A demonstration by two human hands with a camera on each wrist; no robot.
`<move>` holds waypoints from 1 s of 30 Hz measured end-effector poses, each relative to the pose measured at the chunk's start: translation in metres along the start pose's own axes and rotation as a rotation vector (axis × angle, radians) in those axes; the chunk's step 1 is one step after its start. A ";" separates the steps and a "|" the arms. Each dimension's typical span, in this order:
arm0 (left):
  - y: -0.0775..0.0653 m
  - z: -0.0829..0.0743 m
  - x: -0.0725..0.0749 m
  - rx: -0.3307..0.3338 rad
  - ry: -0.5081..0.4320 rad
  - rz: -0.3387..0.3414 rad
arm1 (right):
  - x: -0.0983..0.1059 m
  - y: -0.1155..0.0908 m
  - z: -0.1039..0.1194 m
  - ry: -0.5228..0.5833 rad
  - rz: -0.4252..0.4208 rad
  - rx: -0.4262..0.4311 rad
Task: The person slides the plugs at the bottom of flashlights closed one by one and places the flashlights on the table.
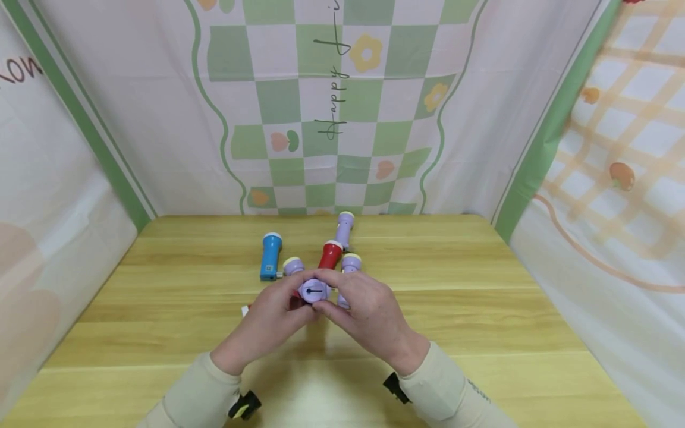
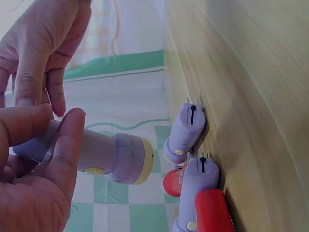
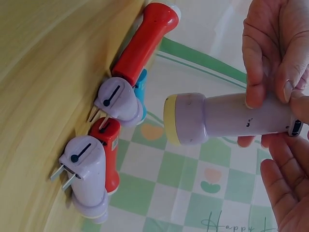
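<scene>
Steadying a lilac torch with both hands, plug end toward the body

Worktop: loose torches are carried on it, with a checked cloth behind. The held torch is kept clear above the wood, near the loose ones, its yellow rim aimed at the cloth.

Left grip and right grip: both clamped on the plug end of the held torch, thumbs and fingers curled in from either side.

Step in hand, as judged: close work at the plug end. Best done with the barrel braced by one hand and only light thumb force applied by the other. Dark slot should be left uncovered, and the loose torches' bare prongs should not be brushed.

Hard to make out: blue torch is mostly blocked in the right wrist view. Far lilac torch is partly covered by a red torch. Another red one is cut off at the left wrist view's lower edge. Whether prongs are out on the held torch cannot be told. Small print on its barrel can't be read.
</scene>
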State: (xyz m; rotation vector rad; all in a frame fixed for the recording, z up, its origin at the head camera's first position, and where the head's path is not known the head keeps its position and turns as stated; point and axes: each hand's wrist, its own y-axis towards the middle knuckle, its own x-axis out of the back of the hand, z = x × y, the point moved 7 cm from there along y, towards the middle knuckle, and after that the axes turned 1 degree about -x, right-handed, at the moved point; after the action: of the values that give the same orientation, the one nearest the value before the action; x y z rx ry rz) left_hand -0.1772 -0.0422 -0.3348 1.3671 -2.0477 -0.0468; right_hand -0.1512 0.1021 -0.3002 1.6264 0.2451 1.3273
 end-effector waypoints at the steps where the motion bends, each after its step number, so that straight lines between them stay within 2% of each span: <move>1: 0.000 0.000 0.000 0.001 -0.002 0.003 | 0.000 0.000 0.000 -0.001 0.004 0.001; 8: 0.000 0.002 0.002 0.006 -0.040 0.003 | -0.002 -0.001 -0.001 -0.016 0.028 -0.001; 14: 0.000 0.009 0.006 0.058 -0.097 -0.004 | -0.002 -0.003 -0.003 -0.027 0.042 -0.009; 20: -0.001 0.016 0.015 0.095 -0.112 -0.039 | -0.003 -0.003 -0.005 -0.025 0.073 -0.038; 24: -0.002 0.023 0.023 0.139 -0.079 -0.065 | -0.003 -0.003 -0.006 -0.031 0.080 -0.046; 30: -0.006 0.031 0.037 0.178 0.054 -0.094 | -0.004 -0.003 -0.005 -0.027 0.084 -0.045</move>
State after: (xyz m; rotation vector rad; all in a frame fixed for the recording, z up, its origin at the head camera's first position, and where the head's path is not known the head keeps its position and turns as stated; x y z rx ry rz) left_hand -0.1978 -0.0855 -0.3429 1.5552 -1.9804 0.1330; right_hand -0.1562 0.1037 -0.3052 1.6306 0.1305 1.3635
